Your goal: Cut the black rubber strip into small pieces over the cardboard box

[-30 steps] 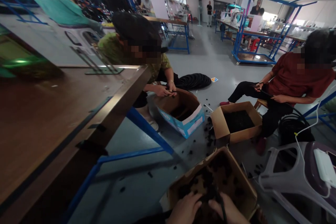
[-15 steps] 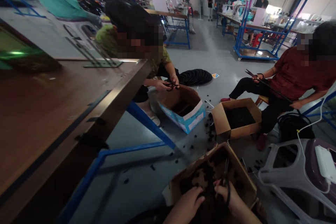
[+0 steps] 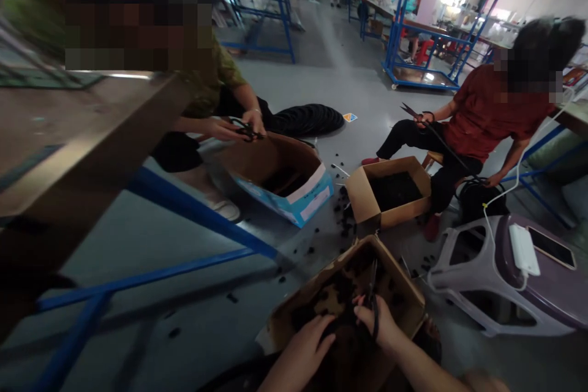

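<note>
My right hand (image 3: 375, 317) grips a pair of scissors (image 3: 373, 278), blades pointing away from me over an open cardboard box (image 3: 287, 312). Close beside it on the left is my left hand (image 3: 310, 340), its fingers closed at the near side of the box. They seem to hold the end of a black cord (image 3: 239, 373), which passes beneath my left forearm; the grip itself is dark and partly hidden. Small black cut pieces (image 3: 342, 285) lie scattered inside the box.
At left, a co-worker handles scissors above a blue-white box (image 3: 310, 199). At right, another with scissors sits behind a carton (image 3: 404, 215) of black pieces. A stool (image 3: 505, 269) bears a phone (image 3: 551, 248) and a white power bank (image 3: 524, 250). A blue table leg (image 3: 197, 211) slants at left.
The view has shifted right and closer to the left co-worker, so the boxes and people appear farther left. Both my hands stay over the box, scissors still in the right.
</note>
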Available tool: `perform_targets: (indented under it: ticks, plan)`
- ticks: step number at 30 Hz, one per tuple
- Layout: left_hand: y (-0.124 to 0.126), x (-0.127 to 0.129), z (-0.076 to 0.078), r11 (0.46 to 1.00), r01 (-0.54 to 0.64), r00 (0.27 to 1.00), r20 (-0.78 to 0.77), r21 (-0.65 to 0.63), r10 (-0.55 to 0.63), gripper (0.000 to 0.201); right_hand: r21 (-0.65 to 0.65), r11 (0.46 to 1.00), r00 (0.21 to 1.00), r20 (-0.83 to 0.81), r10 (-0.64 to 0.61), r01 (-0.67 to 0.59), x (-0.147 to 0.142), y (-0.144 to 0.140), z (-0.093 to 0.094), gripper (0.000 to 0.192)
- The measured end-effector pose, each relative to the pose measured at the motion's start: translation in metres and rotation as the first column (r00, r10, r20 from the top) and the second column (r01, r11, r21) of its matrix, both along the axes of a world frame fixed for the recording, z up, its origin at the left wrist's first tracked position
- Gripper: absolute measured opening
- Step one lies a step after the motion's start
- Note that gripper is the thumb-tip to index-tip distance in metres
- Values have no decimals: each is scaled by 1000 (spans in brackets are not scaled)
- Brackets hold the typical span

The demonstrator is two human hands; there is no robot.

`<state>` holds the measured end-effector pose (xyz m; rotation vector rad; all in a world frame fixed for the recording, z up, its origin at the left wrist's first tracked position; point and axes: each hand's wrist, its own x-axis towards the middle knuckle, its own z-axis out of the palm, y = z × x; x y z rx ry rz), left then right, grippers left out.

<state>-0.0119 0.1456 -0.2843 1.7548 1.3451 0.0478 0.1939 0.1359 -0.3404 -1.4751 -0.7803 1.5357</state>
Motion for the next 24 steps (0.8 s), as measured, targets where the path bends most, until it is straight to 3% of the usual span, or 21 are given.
perform_targets:
  ticks: [4,8,11,18,24]
  plan:
    - [3,1,-2,1000,8,996,-91,14,-7,42,-1,1000,1000,-18,-11,11,1,3,7,41]
    - [8,2,9,1000,4,991,-133,4,-3,43,-144,984,994,-49,95,-101,6,1,22,41]
    - [11,5,14,1000,21,985,-170,-3,-21,43,-204,970,988,-114,106,-128,7,0,32,40]
    - [11,12,14,998,39,942,-334,48,-21,48,-163,967,977,-115,179,-196,9,5,51,34]
    - [11,13,15,993,79,938,-343,87,-45,41,-153,964,974,-104,204,-218,11,3,49,40]
